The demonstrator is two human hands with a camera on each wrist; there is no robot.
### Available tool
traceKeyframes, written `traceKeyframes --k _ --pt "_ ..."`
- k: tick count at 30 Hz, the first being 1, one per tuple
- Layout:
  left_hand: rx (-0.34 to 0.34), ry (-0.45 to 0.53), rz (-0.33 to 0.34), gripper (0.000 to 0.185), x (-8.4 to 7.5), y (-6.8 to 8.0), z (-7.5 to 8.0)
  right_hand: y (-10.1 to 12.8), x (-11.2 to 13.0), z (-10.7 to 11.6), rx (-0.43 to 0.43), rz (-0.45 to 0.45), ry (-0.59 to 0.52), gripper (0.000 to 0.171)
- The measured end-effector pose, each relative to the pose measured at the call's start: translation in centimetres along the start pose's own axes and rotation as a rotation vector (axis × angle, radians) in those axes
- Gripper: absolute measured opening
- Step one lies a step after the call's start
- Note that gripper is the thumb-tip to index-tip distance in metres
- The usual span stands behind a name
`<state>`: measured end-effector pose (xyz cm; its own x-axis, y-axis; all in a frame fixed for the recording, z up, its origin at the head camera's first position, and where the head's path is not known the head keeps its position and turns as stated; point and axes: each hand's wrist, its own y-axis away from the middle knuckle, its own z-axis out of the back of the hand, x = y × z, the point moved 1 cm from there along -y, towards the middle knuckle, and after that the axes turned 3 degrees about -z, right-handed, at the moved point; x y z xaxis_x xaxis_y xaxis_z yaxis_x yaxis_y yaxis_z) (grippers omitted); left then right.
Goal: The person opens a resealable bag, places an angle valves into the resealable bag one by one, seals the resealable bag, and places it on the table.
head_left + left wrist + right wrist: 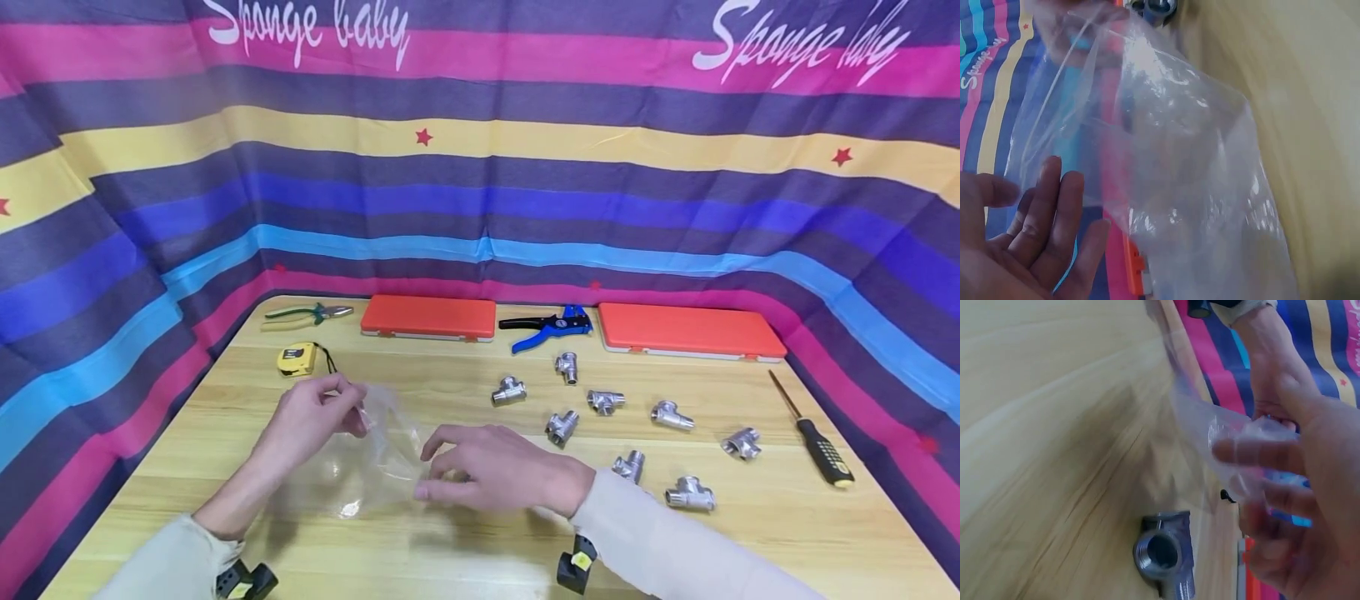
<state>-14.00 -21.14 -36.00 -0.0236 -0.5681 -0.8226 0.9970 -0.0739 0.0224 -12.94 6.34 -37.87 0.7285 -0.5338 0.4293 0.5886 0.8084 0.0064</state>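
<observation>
My left hand pinches the top edge of a clear plastic bag and holds it up over the wooden table. The bag hangs between both hands, wrinkled and see-through, and fills much of the left wrist view. Beside its right side is my right hand, thumb and fingers apart and loosely bent. In the right wrist view those fingers are blurred in front of the bag; whether they touch it I cannot tell. A metal threaded tee fitting lies on the table near the right hand.
Several tee fittings are scattered right of centre. Farther back lie pliers, a tape measure, a red case, a blue-black wire stripper and a longer red case. A screwdriver is at the right edge.
</observation>
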Motion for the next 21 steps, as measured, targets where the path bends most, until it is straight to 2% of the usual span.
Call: traceKeyframes --k 3,6,9,12,14,18,21 --pt "0.084 0.075 -0.041 0.032 0.0 0.2 -0.8 -0.9 0.3 -0.1 -0.066 -0.045 -0.016 0.045" --pt "0.197 0.044 -0.092 0.036 -0.2 0.6 -1.6 -1.6 0.7 -0.3 -0.122 -0.069 -0.013 0.036" --pt "0.246 -0.118 -0.157 0.040 -0.2 1.4 -1.6 -2.1 1.1 -0.4 -0.183 -0.106 -0.072 0.025" --pt "0.256 -0.301 -0.252 0.040 0.3 2.4 -0.9 -2.4 1.2 -0.4 -0.248 -0.160 -0.207 0.021" --pt "0.273 -0.401 -0.313 0.049 1.1 3.1 -0.4 -2.4 1.1 -0.3 -0.284 -0.186 -0.292 0.019" --pt "0.320 -0.514 -0.410 0.081 3.1 4.1 0.2 -2.3 0.8 -0.2 -0.314 -0.206 -0.365 0.018" --pt "0.312 -0.563 -0.429 0.087 4.3 4.6 0.4 -2.2 0.6 -0.2 -0.287 -0.208 -0.439 0.017"
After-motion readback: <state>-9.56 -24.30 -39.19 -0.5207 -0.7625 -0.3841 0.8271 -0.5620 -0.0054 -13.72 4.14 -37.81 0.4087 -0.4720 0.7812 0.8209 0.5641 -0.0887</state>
